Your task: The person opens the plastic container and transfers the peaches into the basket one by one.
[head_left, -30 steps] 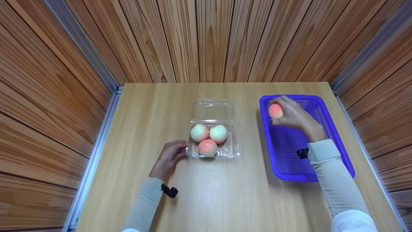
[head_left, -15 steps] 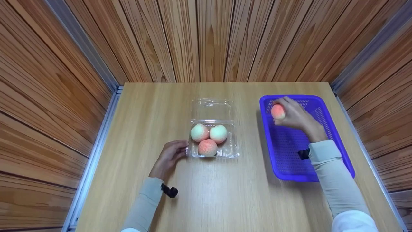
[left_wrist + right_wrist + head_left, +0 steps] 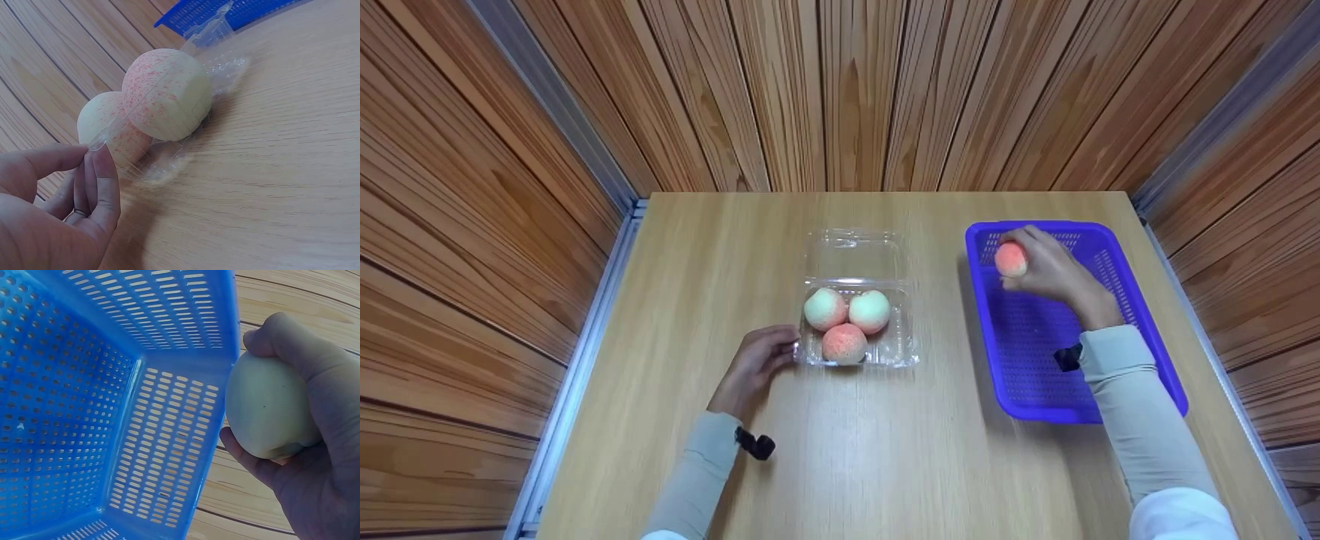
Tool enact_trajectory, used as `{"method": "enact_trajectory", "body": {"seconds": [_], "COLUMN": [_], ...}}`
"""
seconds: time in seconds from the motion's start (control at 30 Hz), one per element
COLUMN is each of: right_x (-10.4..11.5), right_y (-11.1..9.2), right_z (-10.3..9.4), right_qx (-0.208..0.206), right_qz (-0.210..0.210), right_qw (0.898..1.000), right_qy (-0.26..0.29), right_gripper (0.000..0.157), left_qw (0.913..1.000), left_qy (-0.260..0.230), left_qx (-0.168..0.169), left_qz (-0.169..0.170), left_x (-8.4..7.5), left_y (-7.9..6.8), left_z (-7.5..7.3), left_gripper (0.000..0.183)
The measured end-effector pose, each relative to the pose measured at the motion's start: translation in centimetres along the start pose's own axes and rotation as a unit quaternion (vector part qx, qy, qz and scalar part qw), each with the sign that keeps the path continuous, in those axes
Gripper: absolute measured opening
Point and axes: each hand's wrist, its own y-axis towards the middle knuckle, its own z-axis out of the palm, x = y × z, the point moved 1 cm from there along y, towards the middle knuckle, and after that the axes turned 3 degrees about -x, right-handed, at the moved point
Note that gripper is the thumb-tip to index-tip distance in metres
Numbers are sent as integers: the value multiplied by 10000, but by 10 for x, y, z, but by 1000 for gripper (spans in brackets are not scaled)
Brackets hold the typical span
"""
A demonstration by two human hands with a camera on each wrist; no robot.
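Note:
A clear plastic clamshell box [image 3: 901,346] stands on the table with its lid laid back. In its tray sit a front peach [image 3: 844,344], a back-left peach [image 3: 825,309] and a back-right peach [image 3: 869,312]. Thumb and fingers of my left hand [image 3: 754,367] pinch the box's left rim, as the left wrist view also shows. My right hand [image 3: 1054,274] grips another peach [image 3: 273,405] above the far part of a purple-blue plastic basket [image 3: 1001,375]. In the right wrist view the basket's floor holds no fruit where it shows.
The basket, with slotted walls, stands at the table's right side. Wood-panelled walls [image 3: 855,97] enclose the wooden table [image 3: 697,262] at the back and both sides. Bare tabletop lies between box and basket.
My right hand has shifted slightly to the right with the peach over the basket. My left hand and the box have stayed put.

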Motion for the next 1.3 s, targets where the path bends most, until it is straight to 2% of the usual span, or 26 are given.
{"method": "enact_trajectory", "body": {"seconds": [0.2, 0.43, 0.7, 1.03, 1.3], "right_x": [-5, -11, -19, -25, -28], "right_y": [0, 0, 0, -1, -4], "right_z": [1, 4, 8, 13, 15], "right_qx": [9, 10, 130, 64, -16], "right_qz": [67, 99, 464, 726, 924], "right_qw": [9999, 9999, 9987, 9968, 9954], "right_qy": [-125, -140, -145, -333, -248], "right_gripper": [69, 68, 71, 69, 69], "left_qw": [10000, 9999, 9999, 10000, 10000], "left_qy": [2, 43, 60, -43, -20], "left_qx": [-55, -73, -41, -15, -13], "left_qz": [-24, -87, -89, 78, 49], "left_x": [0, -1, -1, 0, 0], "left_y": [0, -1, -1, -1, -2], "left_z": [1, 0, 0, 1, 0], "left_gripper": [15, 19, 23, 15, 21]}}
